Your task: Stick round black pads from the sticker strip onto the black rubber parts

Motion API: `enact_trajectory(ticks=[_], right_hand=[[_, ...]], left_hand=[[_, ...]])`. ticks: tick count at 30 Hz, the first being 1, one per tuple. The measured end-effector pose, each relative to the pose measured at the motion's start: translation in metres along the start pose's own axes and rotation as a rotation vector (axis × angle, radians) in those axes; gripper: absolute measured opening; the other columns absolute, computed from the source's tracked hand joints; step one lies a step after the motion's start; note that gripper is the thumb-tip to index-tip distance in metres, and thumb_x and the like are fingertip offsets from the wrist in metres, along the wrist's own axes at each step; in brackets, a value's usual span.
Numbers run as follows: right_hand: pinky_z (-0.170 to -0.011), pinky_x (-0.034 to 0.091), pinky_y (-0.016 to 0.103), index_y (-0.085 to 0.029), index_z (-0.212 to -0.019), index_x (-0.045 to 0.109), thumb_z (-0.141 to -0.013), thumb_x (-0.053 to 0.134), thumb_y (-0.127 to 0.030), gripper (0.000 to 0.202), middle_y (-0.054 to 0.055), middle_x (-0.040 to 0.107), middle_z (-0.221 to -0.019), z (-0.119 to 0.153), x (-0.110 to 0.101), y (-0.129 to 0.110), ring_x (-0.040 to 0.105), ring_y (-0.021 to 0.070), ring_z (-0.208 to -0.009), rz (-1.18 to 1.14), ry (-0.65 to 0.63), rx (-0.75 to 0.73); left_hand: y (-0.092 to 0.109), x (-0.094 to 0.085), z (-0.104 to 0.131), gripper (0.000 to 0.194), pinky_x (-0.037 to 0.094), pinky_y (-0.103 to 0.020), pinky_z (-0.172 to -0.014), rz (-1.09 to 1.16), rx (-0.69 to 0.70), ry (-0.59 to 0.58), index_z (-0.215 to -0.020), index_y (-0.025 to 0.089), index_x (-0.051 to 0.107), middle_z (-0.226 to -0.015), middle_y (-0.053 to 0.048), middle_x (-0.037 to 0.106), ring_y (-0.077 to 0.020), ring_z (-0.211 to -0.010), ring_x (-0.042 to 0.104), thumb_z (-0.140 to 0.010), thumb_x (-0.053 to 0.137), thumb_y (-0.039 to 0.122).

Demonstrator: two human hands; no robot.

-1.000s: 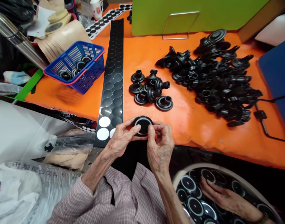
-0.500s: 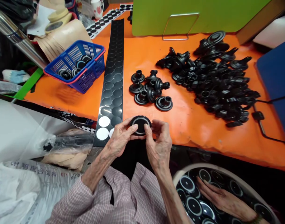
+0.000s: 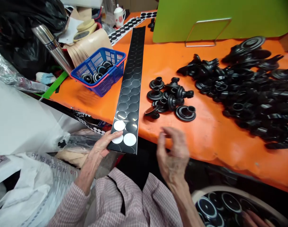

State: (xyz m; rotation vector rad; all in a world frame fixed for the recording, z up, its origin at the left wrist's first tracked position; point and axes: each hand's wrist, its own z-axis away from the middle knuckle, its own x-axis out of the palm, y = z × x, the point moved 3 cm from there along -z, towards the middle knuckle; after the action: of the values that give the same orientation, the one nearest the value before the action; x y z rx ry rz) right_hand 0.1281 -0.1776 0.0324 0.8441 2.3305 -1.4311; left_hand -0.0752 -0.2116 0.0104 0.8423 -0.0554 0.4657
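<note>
My left hand [image 3: 105,142] grips the near left edge of a long black sheet of round stickers [image 3: 129,91], thumb on top and fingers underneath. White circles show at the sheet's near end, beneath and beside the thumb. Off the table's front edge, my right hand [image 3: 173,151] is slightly blurred, its thumb and fingers curved apart with nothing between them. Beyond it lies a small group of black round-based parts with short stems [image 3: 167,96]. One of these, a black part [image 3: 152,112] at the group's near left, leans with its flat face tilted.
A blue basket [image 3: 98,72] with several round parts stands left of the sheet. A big heap of black parts [image 3: 250,91] covers the right side of the orange table [image 3: 210,142]. At lower right, another person's hand [image 3: 252,218] reaches into a round tub [image 3: 200,194].
The black round part left both hands and now lies with the small group. My left hand moved left onto the sticker sheet. My right hand came away, and the view shifted left.
</note>
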Motion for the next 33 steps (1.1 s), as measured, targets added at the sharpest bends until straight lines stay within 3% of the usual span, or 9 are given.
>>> enact_trajectory(ticks=[2,4,9,14,18,25,30,31,33], right_hand=[[-0.093,0.052,0.044,-0.021,-0.114,0.06,-0.094,0.046,-0.021,0.024,0.011,0.063,-0.114,0.012,0.016,-0.015,0.06,0.0221,-0.109,-0.105,-0.204,-0.1],[-0.098,0.049,0.046,-0.019,-0.119,0.058,-0.096,0.044,-0.024,0.027,0.013,0.061,-0.123,0.018,0.03,-0.022,0.056,0.0239,-0.118,-0.159,-0.327,-0.079],[-0.084,0.055,0.041,-0.02,-0.114,0.06,-0.092,0.053,-0.034,0.028,0.01,0.062,-0.11,0.006,0.044,-0.026,0.063,0.0233,-0.099,-0.139,-0.374,0.021],[-0.073,0.054,0.035,-0.017,-0.098,0.064,-0.097,0.041,-0.028,0.026,0.008,0.061,-0.09,-0.006,0.042,-0.025,0.063,0.0206,-0.083,-0.037,-0.36,0.003],[-0.071,0.052,0.034,-0.016,-0.111,0.06,-0.094,0.05,-0.037,0.029,0.009,0.062,-0.098,-0.004,0.043,-0.027,0.063,0.0217,-0.086,0.004,-0.44,-0.091],[-0.064,0.042,0.03,-0.018,-0.091,0.062,-0.098,0.042,-0.027,0.024,0.007,0.064,-0.084,0.001,0.048,-0.036,0.059,0.0197,-0.073,0.28,-0.379,-0.316],[-0.052,0.032,0.028,-0.019,-0.079,0.057,-0.1,0.033,-0.023,0.033,0.004,0.058,-0.068,-0.004,0.043,-0.022,0.051,0.0155,-0.057,0.265,-0.213,-0.246],[-0.05,0.031,0.028,-0.019,-0.077,0.056,-0.1,0.032,-0.023,0.034,0.003,0.056,-0.066,-0.005,0.04,-0.019,0.05,0.0149,-0.056,0.247,-0.177,-0.218],[-0.05,0.033,0.026,-0.02,-0.076,0.055,-0.1,0.033,-0.024,0.033,0.002,0.054,-0.064,-0.006,0.035,-0.015,0.051,0.0141,-0.056,0.177,-0.14,-0.186]], left_hand=[[-0.003,0.006,-0.002,0.046,0.055,-0.031,-0.073,0.078,0.037,-0.025,-0.103,0.014,0.066,-0.089,-0.007,0.073,-0.0188,-0.074,0.068,-0.062,0.081,0.027],[-0.003,0.01,-0.001,0.048,0.054,-0.03,-0.074,0.114,0.082,-0.034,-0.107,0.015,0.066,-0.089,-0.007,0.074,-0.0183,-0.075,0.068,-0.063,0.081,0.026],[-0.001,0.011,-0.005,0.04,0.053,-0.026,-0.07,0.129,0.13,-0.108,-0.099,0.014,0.067,-0.085,-0.005,0.073,-0.0156,-0.07,0.067,-0.063,0.082,0.026],[-0.005,0.009,-0.008,0.037,0.051,-0.024,-0.07,0.116,0.152,-0.136,-0.097,0.017,0.068,-0.084,-0.001,0.071,-0.0121,-0.069,0.065,-0.064,0.082,0.025],[-0.006,0.006,-0.006,0.033,0.05,-0.023,-0.071,0.092,0.164,-0.133,-0.092,0.016,0.068,-0.081,0.0,0.07,-0.0114,-0.069,0.063,-0.065,0.082,0.027],[-0.003,0.008,-0.006,0.032,0.049,-0.023,-0.071,0.078,0.187,-0.103,-0.089,0.015,0.068,-0.076,0.001,0.068,-0.0115,-0.068,0.062,-0.063,0.082,0.028],[-0.001,0.002,-0.002,0.047,0.05,-0.03,-0.08,-0.017,0.148,-0.143,-0.106,0.016,0.065,-0.092,-0.005,0.071,-0.0164,-0.079,0.065,-0.065,0.081,0.034],[0.001,-0.002,0.001,0.05,0.05,-0.03,-0.08,-0.075,0.156,-0.112,-0.108,0.017,0.063,-0.094,-0.005,0.07,-0.0167,-0.08,0.065,-0.066,0.08,0.036],[0.012,-0.012,0.01,0.048,0.049,-0.027,-0.076,-0.247,0.289,0.118,-0.103,0.017,0.062,-0.09,-0.004,0.067,-0.0149,-0.078,0.061,-0.065,0.08,0.039]])
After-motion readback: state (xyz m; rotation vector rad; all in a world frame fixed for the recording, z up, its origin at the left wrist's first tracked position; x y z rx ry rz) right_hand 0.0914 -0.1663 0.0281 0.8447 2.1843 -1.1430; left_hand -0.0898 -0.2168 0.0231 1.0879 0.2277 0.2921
